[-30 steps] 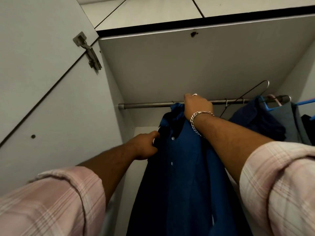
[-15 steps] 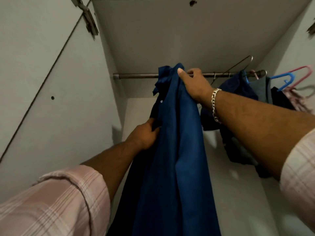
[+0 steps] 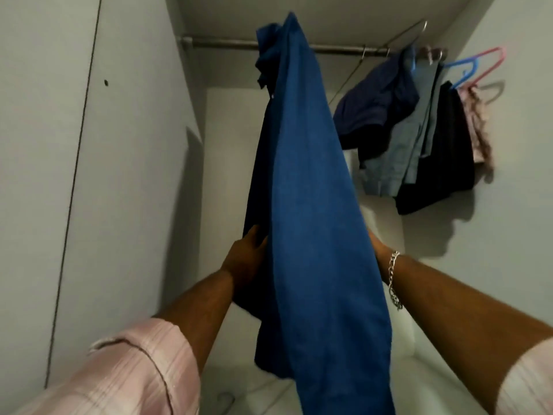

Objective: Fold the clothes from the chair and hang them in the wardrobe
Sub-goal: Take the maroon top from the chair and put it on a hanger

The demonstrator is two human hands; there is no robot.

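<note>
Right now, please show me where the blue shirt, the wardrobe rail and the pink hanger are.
blue shirt (image 3: 311, 190): head view, middle of the hanging front panel.
wardrobe rail (image 3: 221, 43): head view, bare part left of the shirt.
pink hanger (image 3: 495, 56): head view, upper bend of its hook.

right hand (image 3: 377, 250) mostly behind blue shirt (image 3: 311, 205), left fingers (image 3: 254, 235) partly hidden

Blue shirt (image 3: 311, 187) hung from wardrobe rail (image 3: 227, 44) | left hand (image 3: 247, 259) touched its left edge | right hand (image 3: 375, 247) mostly hidden behind cloth | other garments (image 3: 413, 130) hung right.
</note>
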